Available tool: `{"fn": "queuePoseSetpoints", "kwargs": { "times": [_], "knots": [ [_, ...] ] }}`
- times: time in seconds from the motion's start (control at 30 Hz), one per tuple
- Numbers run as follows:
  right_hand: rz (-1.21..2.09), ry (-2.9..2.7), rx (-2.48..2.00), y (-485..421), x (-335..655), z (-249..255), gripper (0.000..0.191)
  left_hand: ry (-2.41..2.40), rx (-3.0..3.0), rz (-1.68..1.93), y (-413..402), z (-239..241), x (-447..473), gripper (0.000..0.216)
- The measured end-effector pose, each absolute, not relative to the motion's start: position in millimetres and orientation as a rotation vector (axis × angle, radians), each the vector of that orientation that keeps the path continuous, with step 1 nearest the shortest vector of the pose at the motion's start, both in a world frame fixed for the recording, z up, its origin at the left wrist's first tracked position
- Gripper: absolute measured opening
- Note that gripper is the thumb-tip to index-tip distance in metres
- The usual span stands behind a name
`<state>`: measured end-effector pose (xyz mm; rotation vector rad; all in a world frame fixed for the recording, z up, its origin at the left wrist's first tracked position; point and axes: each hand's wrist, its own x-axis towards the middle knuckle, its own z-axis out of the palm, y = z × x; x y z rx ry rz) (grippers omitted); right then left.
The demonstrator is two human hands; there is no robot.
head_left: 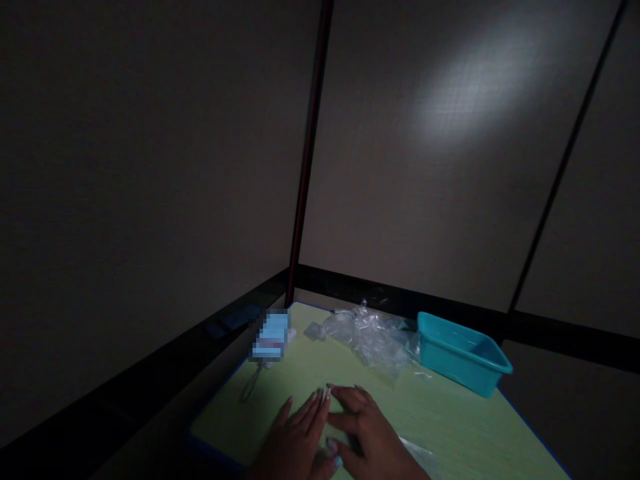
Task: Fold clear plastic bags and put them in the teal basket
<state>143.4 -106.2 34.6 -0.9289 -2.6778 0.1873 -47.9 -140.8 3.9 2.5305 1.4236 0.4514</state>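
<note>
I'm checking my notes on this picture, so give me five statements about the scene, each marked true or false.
1. Crumpled clear plastic lies beside the turquoise bin on the table. True.
2. The bin is upside down. False: it stands upright, its open top facing up.
3. The left hand and the right hand are close together at the near part of the table. True.
4. The tabletop is dark red. False: it is pale green, with a blue edge.
5. The right hand is reaching into the bin. False: it is beside the left hand, away from the bin.
</note>
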Motion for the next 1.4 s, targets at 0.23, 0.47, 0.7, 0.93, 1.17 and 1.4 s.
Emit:
{"fn": "queuePoseSetpoints", "kwargs": {
  "times": [0.23, 0.47, 0.7, 0.93, 1.17, 1.4],
  "knots": [
    [0.212, -2.609, -1.08, -114, 152, 30, 0.064, 1.467, 2.598, 0.578, -145, -7, -54, 0.058],
    [0.147, -2.68, -1.075, -117, 158, 16, 0.063, 1.532, 2.646, 0.569, -147, -5, -52, 0.056],
    [0.142, -2.666, -1.069, -119, 159, 14, 0.062, 1.553, 2.658, 0.527, -146, -7, -52, 0.057],
    [0.182, -2.668, -1.113, -120, 157, 14, 0.062, 1.605, 2.675, 0.482, -143, -13, -65, 0.058],
    [0.16, -2.688, -1.183, -121, 154, 15, 0.066, 1.63, 2.646, 0.564, -150, 6, -30, 0.058],
    [0.219, -2.736, -1.209, -120, 153, 17, 0.062, 1.549, 2.494, 0.549, -154, 18, 12, 0.063]
  ]
}}
